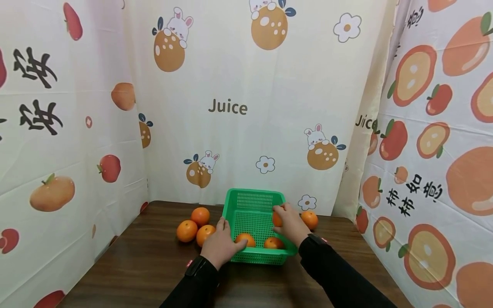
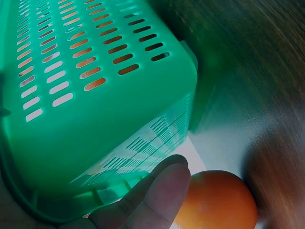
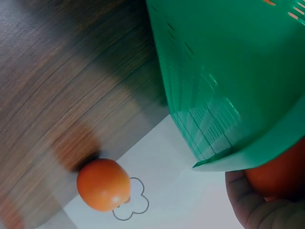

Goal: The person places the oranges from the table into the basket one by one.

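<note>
Item: green basket (image 1: pixel 252 211), lower centre of head view, on dark wood desk (image 1: pixel 146 265); perforated, sits close to the curtain at the desk's far edge.
Contents: approx. 3 oranges inside; one at front left (image 1: pixel 245 238), one front right (image 1: pixel 273 243), one under the right hand (image 1: pixel 277 219).
Outside: 3 oranges (image 1: pixel 187 230) grouped just left of basket; 1 orange (image 1: pixel 310 219) just right of it, near the curtain.
Progress (judged): roughly half in, 4 left on the desk.
Left hand (image 1: pixel 221 244): wrapped over basket's front-left rim, grasping it.
Right hand (image 1: pixel 290 222): over right rim, fingers curled on the inner orange.
Room: near half of desk, lower frame, free for arms; curtains (image 1: pixel 239 107) wall in back, left & right; little clearance behind basket; right-hand orange lies by the curtain hem.
</note>
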